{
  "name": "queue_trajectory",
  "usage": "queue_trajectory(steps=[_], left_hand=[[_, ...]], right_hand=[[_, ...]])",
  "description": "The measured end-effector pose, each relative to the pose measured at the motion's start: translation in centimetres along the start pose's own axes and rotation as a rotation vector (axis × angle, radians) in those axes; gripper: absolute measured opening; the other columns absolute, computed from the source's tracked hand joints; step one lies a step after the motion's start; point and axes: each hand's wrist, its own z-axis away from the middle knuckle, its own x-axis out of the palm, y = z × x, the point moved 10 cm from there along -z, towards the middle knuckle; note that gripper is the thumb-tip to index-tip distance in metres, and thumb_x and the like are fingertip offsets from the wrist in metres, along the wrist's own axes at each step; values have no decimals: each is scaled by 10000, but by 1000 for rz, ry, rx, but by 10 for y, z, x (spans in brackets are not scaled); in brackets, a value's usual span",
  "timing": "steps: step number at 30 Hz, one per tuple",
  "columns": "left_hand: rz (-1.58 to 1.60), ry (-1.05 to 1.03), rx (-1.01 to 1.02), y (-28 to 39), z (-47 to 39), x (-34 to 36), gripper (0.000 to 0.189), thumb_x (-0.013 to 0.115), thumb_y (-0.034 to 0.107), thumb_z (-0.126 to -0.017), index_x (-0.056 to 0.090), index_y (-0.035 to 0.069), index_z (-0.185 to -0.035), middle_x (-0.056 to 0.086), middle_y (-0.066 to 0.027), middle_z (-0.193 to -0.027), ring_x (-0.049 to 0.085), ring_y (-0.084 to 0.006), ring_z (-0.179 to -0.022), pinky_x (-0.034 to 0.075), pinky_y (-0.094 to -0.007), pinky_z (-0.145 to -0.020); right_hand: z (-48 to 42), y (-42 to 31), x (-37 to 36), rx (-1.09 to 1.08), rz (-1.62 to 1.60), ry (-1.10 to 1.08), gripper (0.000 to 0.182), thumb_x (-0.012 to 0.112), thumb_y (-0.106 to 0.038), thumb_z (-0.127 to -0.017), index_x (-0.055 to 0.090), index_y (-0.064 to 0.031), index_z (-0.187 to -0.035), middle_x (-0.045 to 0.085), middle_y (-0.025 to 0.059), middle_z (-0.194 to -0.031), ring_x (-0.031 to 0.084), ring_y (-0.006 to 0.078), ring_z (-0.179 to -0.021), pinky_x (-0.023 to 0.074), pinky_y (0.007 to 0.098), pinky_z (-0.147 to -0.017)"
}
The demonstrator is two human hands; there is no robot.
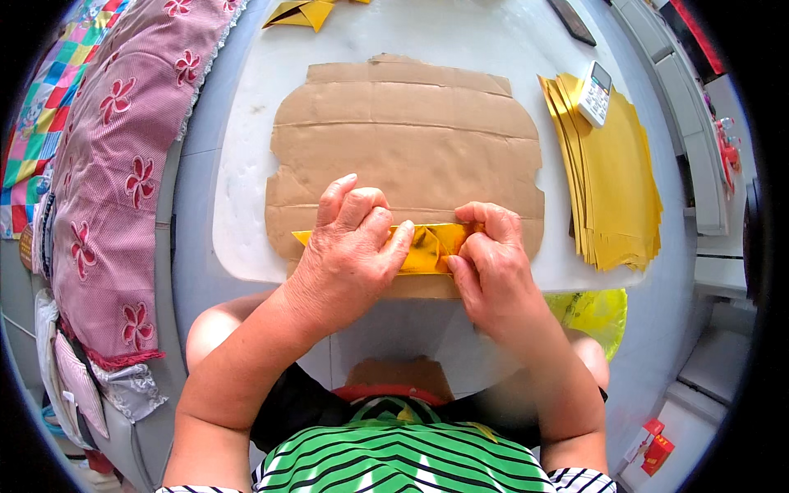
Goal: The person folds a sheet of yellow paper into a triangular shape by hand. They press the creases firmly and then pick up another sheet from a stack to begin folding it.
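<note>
A folded strip of shiny gold foil paper lies across the near part of a flattened brown cardboard sheet. My left hand rests over the strip's left half and holds it, fingers curled and thumb stretched towards the middle; a pointed left tip of the strip shows beyond the hand. At the strip's right end my right hand grips it, thumb at the lower edge and index finger curled at the upper edge. Slanting creases cross the foil between the two hands. My palms and part of the strip are hidden.
The cardboard lies on a white table. To the right, a white calculator-like device sits on a stack of gold paper sheets. A dark phone-like object and folded gold pieces lie at the far side. A pink-covered sofa stands left.
</note>
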Motion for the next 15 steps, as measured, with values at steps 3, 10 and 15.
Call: queue_trajectory(steps=[3, 10, 15], left_hand=[[-40, 7, 18, 4, -1, -1, 314, 691, 79, -758, 704, 17, -1066, 569, -72, -901, 546, -256, -1018, 355, -501, -1089], [-55, -194, -21, 13, 4, 16, 451, 667, 160, -834, 615, -88, -1207, 496, -298, -1350, 375, -417, -1375, 292, -495, -1166], [165, -307, -136, 12, 24, 36, 894, 644, 517, -880, 353, -101, -1456, 226, -336, -1557, 139, -451, -1495, 160, -517, -1214]], right_hand=[[1, 1, -1, -8, -1, 6, 91, 646, 21, -796, 578, 72, -830, 543, 221, -1191, 493, 382, -1148, 401, 447, -1003], [2, 0, -2, -39, 42, 18, 95, 653, 16, -797, 589, 73, -837, 549, 221, -1194, 494, 379, -1161, 403, 448, -1006], [4, 2, -2, -29, 53, 33, 110, 659, 19, -805, 592, 86, -861, 551, 219, -1191, 497, 375, -1166, 409, 442, -1025]])
